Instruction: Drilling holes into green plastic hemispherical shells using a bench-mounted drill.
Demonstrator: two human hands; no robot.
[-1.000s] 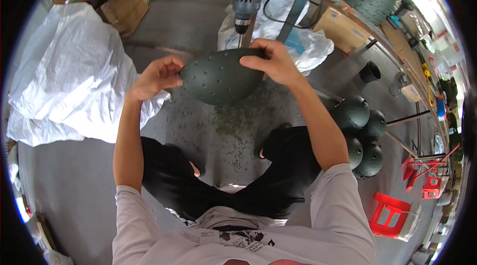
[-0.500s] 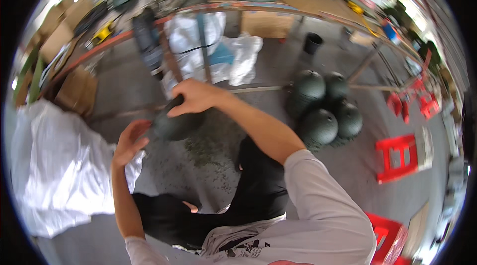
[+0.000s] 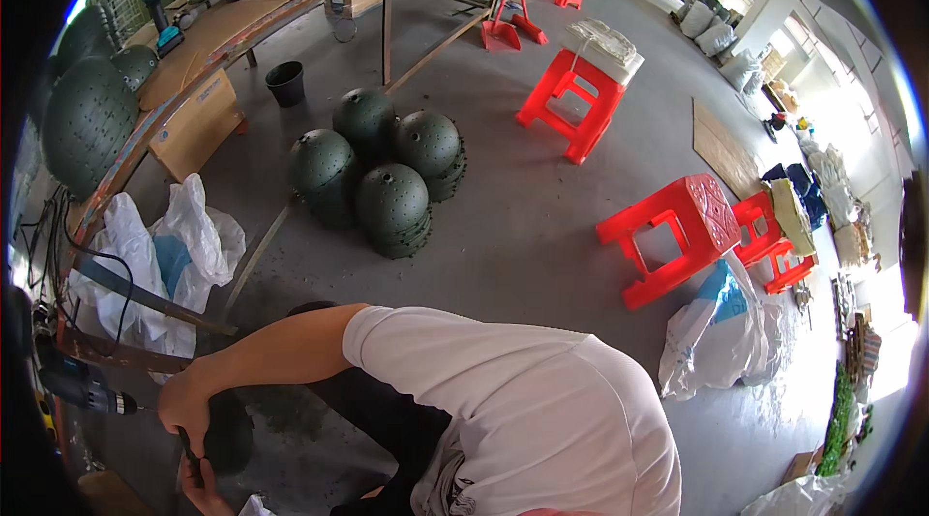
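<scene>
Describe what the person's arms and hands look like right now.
The right arm wears a short, pale, loose sleeve, the forearm bare. The right hand shows no glove, and no watch is visible at its wrist. The left hand also looks gloveless; its sleeve isn't visible.

The right arm (image 3: 279, 352) is stretching out across to the left, and the right hand (image 3: 185, 406) is gripping downward. Just below it in view, the left hand (image 3: 202, 495) is pointing up, only partly showing.

Dk grn bowl (image 3: 232, 431), red stools (image 3: 710, 210)
</scene>
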